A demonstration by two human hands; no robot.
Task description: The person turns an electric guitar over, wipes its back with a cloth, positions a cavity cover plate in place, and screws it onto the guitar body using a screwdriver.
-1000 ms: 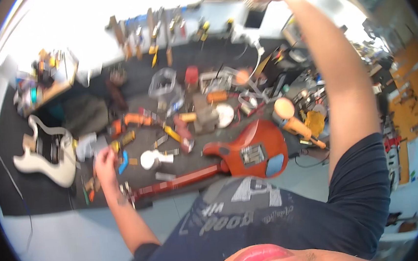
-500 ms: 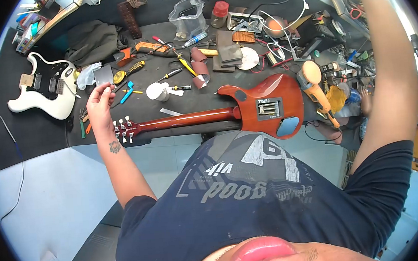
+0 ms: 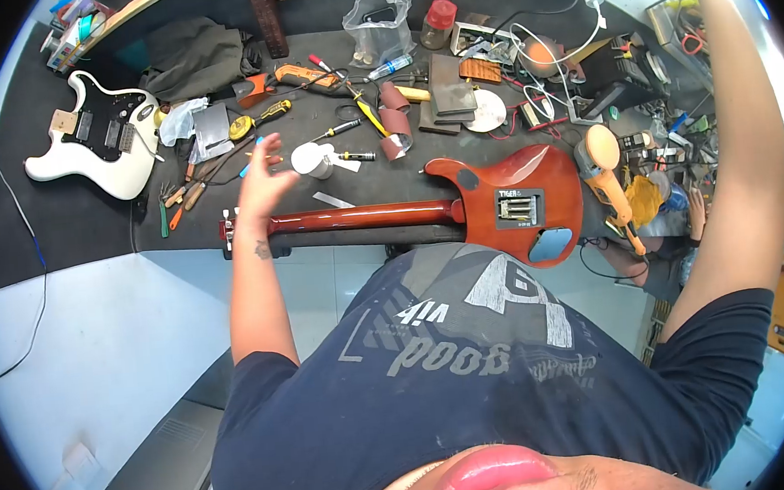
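A red-brown electric guitar lies face down along the front of the bench, its neck pointing left. Electronics show in an open cavity in its back. My left hand is over the bench at the headstock end, fingers apart and nothing visibly in them. It partly hides the headstock and a blue tool lying behind it. Just right of the fingers stands a white cup. My right arm reaches up at the right, and its hand is beyond the top edge.
A white electric guitar body lies at the left. Screwdrivers, a yellow-black tape measure, sandpaper and a clear plastic bag cover the bench. An orange power tool stands beside the guitar. Another person's hand shows at right.
My left hand has moved right and its fingers have spread from a pinch. The view has shifted slightly. My right arm stays raised out of frame.
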